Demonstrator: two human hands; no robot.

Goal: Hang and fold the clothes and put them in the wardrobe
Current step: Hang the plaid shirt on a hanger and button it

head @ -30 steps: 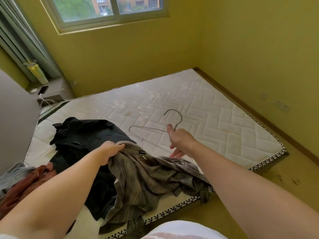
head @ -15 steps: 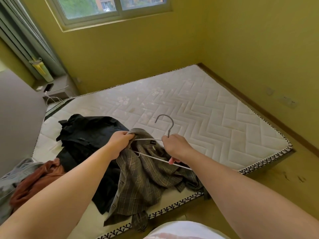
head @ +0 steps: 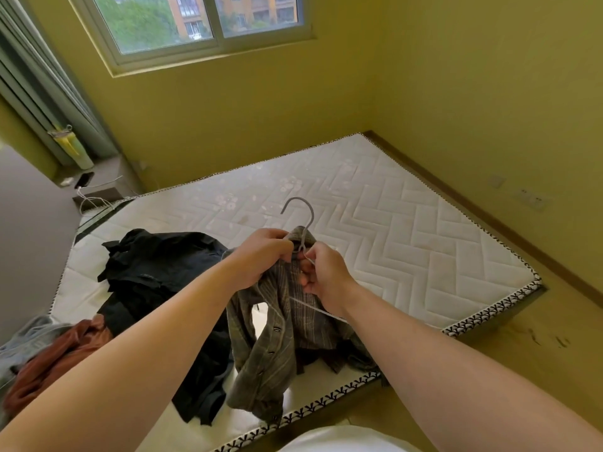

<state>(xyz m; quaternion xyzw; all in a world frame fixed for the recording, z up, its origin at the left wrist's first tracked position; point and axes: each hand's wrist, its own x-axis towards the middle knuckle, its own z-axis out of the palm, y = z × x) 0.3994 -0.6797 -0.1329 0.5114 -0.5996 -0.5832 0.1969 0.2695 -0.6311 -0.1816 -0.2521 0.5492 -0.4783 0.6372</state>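
A brown plaid shirt [head: 274, 340] hangs lifted above the near edge of the white mattress [head: 391, 230]. My left hand [head: 261, 256] grips its collar. My right hand [head: 321, 275] holds a grey wire hanger [head: 301, 220] at the neck. The hook stands upright above both hands, and one hanger arm runs down under my right wrist. The other hanger arm is hidden by the shirt. The shirt's lower part still trails on the mattress.
A black garment [head: 156, 265] lies heaped on the mattress to the left, with a rust-coloured one [head: 58, 357] and a grey one [head: 23, 337] at the far left edge. A phone [head: 84, 179] and cable lie on a low ledge by the curtain. Yellow walls border the mattress.
My right hand picked the hanger up off the mattress and brought it to the shirt collar. Both hands rose, lifting the shirt off the mattress.
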